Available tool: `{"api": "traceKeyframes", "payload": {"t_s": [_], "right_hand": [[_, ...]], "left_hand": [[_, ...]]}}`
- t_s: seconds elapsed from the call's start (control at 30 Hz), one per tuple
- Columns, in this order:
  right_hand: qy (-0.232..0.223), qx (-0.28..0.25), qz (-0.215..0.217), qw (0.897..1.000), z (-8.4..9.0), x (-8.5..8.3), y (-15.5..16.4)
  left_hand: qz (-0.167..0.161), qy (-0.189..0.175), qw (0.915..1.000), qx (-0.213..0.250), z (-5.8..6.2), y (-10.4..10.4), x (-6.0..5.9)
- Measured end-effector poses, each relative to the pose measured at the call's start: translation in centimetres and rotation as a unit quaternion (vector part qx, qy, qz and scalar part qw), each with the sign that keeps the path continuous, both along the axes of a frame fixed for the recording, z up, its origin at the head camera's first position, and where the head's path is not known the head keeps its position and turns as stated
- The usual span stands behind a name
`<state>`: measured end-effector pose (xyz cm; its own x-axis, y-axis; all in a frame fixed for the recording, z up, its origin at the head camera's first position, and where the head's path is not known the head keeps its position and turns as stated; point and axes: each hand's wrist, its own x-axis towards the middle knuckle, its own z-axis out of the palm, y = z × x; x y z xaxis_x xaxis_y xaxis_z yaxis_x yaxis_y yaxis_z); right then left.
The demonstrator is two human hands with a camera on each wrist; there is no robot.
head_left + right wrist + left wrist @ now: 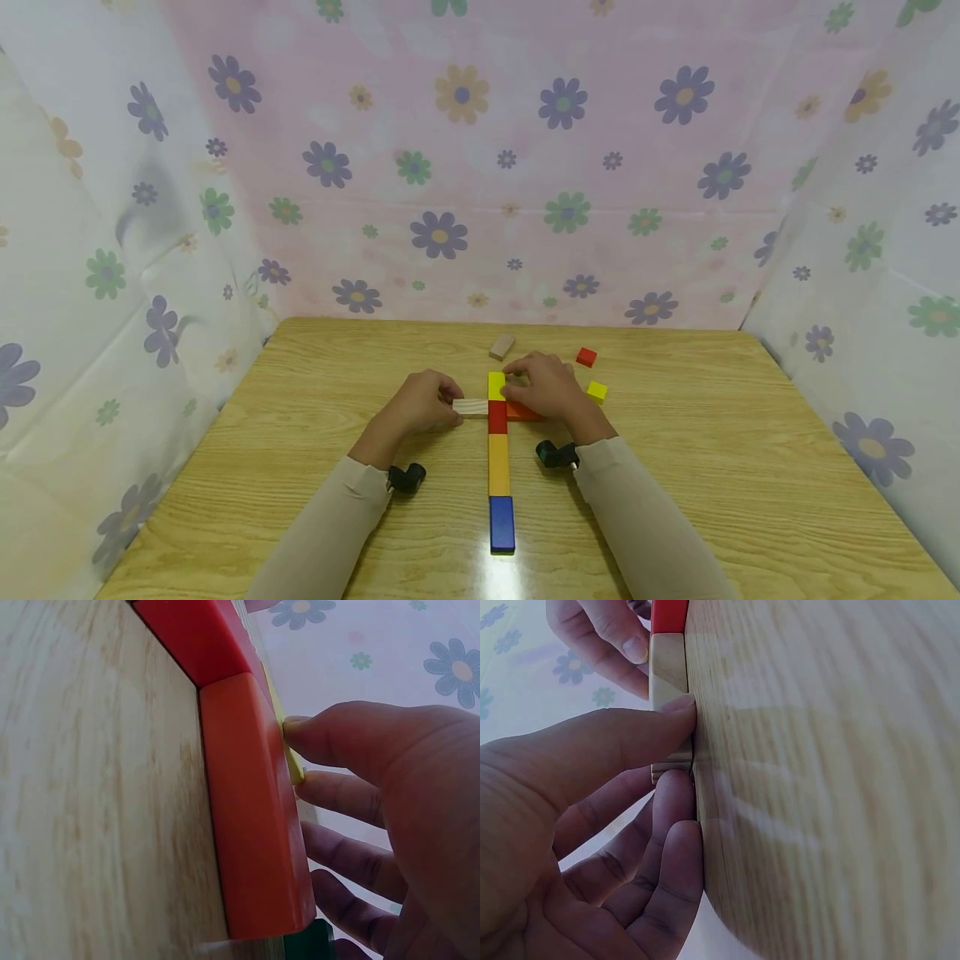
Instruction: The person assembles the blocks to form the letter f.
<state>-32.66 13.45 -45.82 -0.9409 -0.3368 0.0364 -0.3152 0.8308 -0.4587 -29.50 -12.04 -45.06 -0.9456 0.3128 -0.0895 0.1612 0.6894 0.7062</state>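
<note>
Here my left hand (420, 406) pinches the plain wooden block (470, 407) flat on the bench (705, 467), its end against the left side of the red block (497, 417), while my right fingers (337, 739) curl round the orange block (522, 411) opposite, forming crossbars.

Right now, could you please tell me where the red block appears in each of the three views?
Head: red block at table centre, between both hands.
Left wrist: red block at the top edge, above the plain wooden block.
Right wrist: red block at upper left, above the orange block.
Shared landmark: the wooden table.
</note>
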Motion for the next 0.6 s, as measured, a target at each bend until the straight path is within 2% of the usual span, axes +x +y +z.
{"api": "traceKeyframes", "payload": {"t_s": [0.6], "right_hand": [[-0.001,-0.001,-0.002,1.000,-0.23,-0.09,0.02]], "left_hand": [[0.002,-0.002,1.0000,-0.002,0.09,0.06,0.05]]}}
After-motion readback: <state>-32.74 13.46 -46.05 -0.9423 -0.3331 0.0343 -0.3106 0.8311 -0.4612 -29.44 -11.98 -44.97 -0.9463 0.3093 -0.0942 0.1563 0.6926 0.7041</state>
